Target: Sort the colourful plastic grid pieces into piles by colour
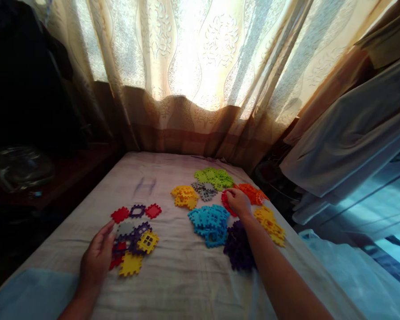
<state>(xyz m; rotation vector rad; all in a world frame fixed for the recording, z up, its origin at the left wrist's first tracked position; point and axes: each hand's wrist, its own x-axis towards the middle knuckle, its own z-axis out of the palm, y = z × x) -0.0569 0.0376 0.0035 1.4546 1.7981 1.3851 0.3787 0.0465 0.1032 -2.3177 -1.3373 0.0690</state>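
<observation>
Red interlocking plastic tiles lie partly hidden under my right hand, whose bent fingertips close on the small pile. Farther left, my left hand rests beside a group of mixed tiles, its thumb and forefinger apart and nothing visible between them. Nearest to it are a grey tile and a red tile. This group also has a hollow purple tile, another red tile, a yellow window tile and a solid yellow tile.
Around my right hand lie piles of blue tiles, dark purple tiles, orange tiles, green tiles, grey tiles and yellow tiles. More yellow tiles sit near the right edge. A curtain hangs behind.
</observation>
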